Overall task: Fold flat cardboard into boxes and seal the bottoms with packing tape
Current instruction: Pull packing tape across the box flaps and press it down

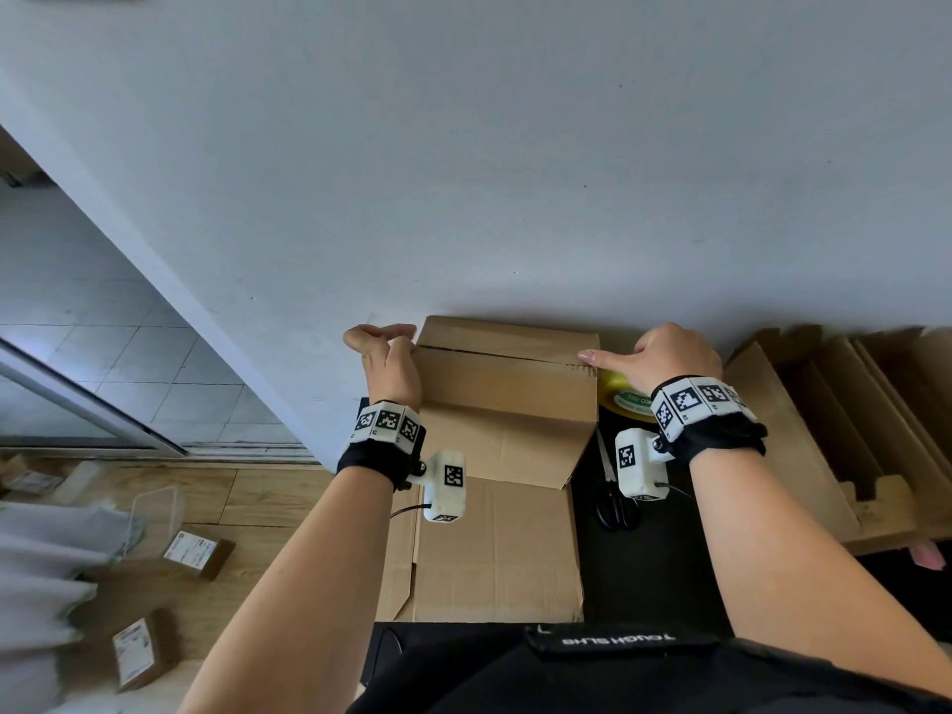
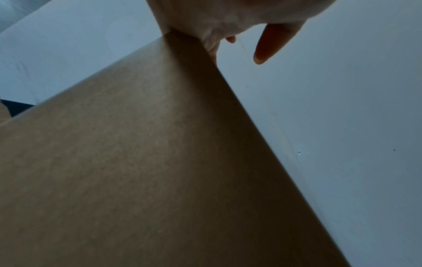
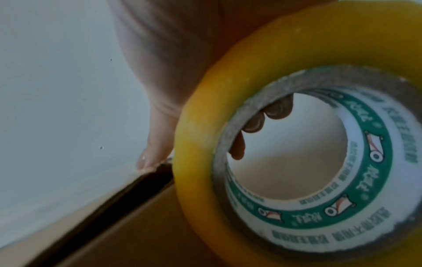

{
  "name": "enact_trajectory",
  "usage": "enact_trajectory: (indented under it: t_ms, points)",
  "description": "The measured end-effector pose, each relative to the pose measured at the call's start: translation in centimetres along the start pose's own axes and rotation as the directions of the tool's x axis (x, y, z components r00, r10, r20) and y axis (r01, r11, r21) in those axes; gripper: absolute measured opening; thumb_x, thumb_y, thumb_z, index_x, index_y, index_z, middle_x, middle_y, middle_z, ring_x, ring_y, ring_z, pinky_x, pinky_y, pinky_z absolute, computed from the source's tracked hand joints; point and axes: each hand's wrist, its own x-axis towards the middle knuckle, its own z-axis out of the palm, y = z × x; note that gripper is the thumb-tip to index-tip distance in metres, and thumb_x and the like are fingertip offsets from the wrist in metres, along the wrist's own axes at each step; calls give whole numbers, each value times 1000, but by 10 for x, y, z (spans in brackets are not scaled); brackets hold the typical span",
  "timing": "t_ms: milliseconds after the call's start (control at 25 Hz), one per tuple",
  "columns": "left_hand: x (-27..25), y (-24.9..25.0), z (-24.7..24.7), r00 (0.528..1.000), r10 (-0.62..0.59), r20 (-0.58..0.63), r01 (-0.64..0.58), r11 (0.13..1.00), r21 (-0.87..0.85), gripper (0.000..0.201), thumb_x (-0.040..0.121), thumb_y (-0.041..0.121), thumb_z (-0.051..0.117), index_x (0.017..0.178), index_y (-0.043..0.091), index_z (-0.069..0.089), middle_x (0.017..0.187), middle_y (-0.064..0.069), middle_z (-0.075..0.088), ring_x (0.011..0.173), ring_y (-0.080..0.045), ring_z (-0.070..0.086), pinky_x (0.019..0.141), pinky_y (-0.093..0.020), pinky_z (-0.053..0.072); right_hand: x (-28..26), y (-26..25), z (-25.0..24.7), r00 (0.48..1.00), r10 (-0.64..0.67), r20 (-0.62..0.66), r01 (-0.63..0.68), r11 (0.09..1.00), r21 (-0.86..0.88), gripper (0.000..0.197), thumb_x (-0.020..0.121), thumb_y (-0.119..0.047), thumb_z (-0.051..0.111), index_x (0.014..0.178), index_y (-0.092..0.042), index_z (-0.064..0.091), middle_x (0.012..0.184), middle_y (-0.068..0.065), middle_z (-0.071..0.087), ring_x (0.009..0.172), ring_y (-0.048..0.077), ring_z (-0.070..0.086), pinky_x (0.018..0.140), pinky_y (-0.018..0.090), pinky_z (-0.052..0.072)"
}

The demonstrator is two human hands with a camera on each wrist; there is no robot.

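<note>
A brown cardboard box (image 1: 507,383) stands against the white wall with its flaps folded shut on top, a seam running across them. My left hand (image 1: 384,353) curls round the box's upper left corner; in the left wrist view the palm (image 2: 228,16) sits on that corner of the box (image 2: 137,162) and one finger hangs free beside the wall. My right hand (image 1: 669,353) grips a yellow packing tape roll (image 1: 626,396) at the upper right corner. Its fingers pass through the roll's (image 3: 198,144) core, and the thumb presses on the seam's end.
Black scissors (image 1: 615,507) lie on the dark table right of the box. A flat cardboard sheet (image 1: 494,553) lies under and in front of it. More flat cardboard (image 1: 824,445) is stacked at the right. Small parcels (image 1: 198,551) lie on the wooden floor, lower left.
</note>
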Motion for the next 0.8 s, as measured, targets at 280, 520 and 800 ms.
enact_trajectory:
  t_ms: [280,520,800]
  points:
    - [-8,-5,2,995,101,0,-101,992,-80,31,72,9,35,101,13,25,104,2,69,94,-9,56,81,-21,39,1,7,8,998,-51,26,49,996,70,83,49,-96,53,50,-20,20,45,-2,20,45,22,29,50,27,20]
    - [-4,-6,4,999,29,-15,-30,997,-77,45,68,11,37,111,-1,36,90,19,66,98,-3,55,85,-27,38,0,8,8,999,-28,42,25,997,71,82,54,-93,56,48,-19,22,43,-3,22,44,22,32,50,27,22]
    - [-2,1,2,999,-42,-18,40,994,-101,22,78,5,47,98,14,42,100,2,52,102,-28,58,89,-37,40,-5,0,0,999,-8,-42,9,1000,26,80,56,-88,62,46,-16,27,40,-2,27,42,25,37,49,28,24]
